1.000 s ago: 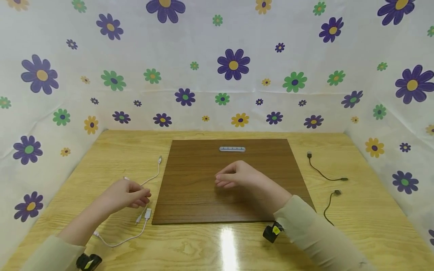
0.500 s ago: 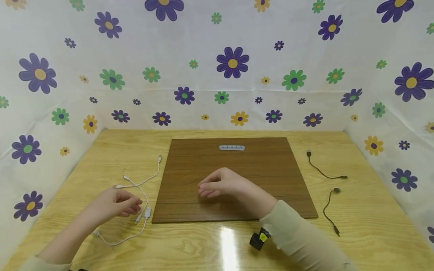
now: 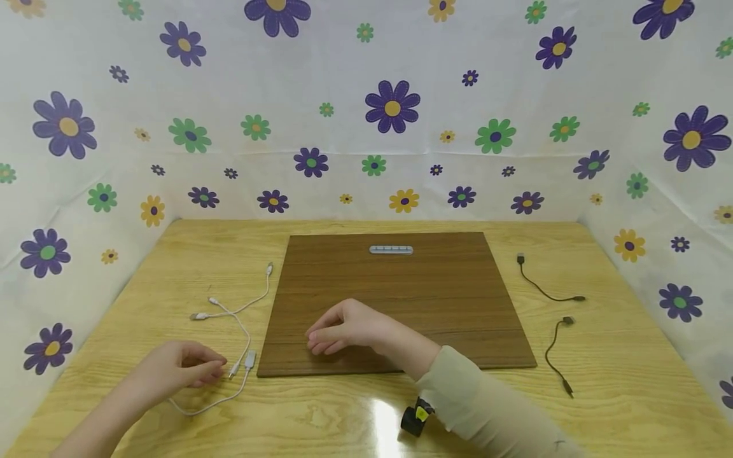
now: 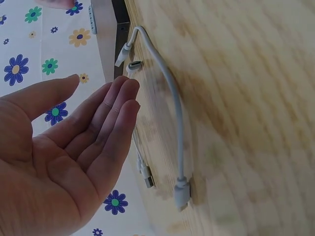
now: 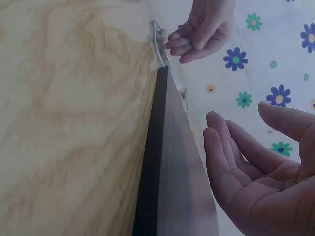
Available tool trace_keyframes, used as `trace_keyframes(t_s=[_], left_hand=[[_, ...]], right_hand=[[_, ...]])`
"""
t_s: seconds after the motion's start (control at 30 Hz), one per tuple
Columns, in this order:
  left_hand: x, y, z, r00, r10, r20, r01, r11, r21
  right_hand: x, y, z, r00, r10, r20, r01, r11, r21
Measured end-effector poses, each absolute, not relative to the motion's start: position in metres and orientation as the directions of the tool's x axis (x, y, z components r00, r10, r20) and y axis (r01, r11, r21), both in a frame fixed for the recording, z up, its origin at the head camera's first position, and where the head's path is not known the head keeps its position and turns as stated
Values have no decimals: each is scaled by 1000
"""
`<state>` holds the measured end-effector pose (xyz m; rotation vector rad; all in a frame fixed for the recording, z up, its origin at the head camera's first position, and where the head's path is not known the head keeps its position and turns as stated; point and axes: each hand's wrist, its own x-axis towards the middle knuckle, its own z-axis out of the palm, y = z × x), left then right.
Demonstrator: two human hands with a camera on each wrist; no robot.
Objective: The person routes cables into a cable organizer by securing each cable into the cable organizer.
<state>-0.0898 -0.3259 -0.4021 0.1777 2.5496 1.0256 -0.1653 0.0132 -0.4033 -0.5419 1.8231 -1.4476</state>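
Note:
My left hand [image 3: 180, 369] hovers above the table at the left, holding nothing, its fingers loosely bent. Nearest to it lies a white USB cable [image 3: 220, 402], partly hidden by the hand; its curve and plug also show in the left wrist view [image 4: 178, 118]. Two more white cables cross just beyond, one with a metal plug [image 3: 269, 270] by the board. My right hand [image 3: 349, 327] hangs over the front left of the dark brown wooden board [image 3: 446, 286], fingers relaxed and nothing between them. In the right wrist view both hands have empty palms.
A pale blue slotted strip [image 3: 391, 250] lies on the board's far part. Right of the board are two short black USB cables, one farther back [image 3: 541, 289] and one nearer [image 3: 551, 356]. Flowered cloth [image 3: 343, 127] walls the table at the back and sides.
My right hand has moved left and nearer across the board. My left hand has drawn back toward the near left, uncovering the crossed white cables. The cables, board and strip have stayed put.

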Motion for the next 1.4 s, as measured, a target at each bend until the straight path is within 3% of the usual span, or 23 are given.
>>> trace_keyframes(t_s=[0.73,1.4], left_hand=[[-65,-335,-412,-962,128,-240,-10,866,499],[-43,-316,-419,-983,44,-181,-35,911,412]], right_hand=[[-128,-32,-416,-577,-754,-314,177,260,-949],[-109,-53,-420,-588,-736,-335,302,185,-935]])
